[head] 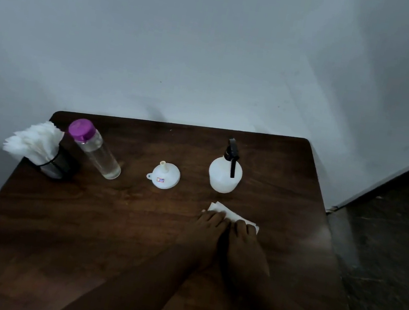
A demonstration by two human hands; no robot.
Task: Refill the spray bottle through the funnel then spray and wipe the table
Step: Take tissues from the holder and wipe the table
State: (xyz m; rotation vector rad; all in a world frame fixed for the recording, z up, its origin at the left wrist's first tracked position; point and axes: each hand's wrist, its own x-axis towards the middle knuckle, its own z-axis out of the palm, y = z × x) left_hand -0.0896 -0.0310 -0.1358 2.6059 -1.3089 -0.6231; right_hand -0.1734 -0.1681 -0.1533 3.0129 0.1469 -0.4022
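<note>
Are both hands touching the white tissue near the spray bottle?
Touching. The head view shows the fingers of the left hand and right hand lying flat on the tissue, covering its near edge.

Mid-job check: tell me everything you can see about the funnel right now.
The funnel is small, white and looks like plastic. It stands inverted on the dark wooden table: wide mouth down, narrow spout pointing up. A holed tab juts from its near-left rim, and a small sticker with red and blue marks sits on the cone. It is between the clear purple-capped bottle and the white spray bottle, apart from both. Only the table touches it.
</note>
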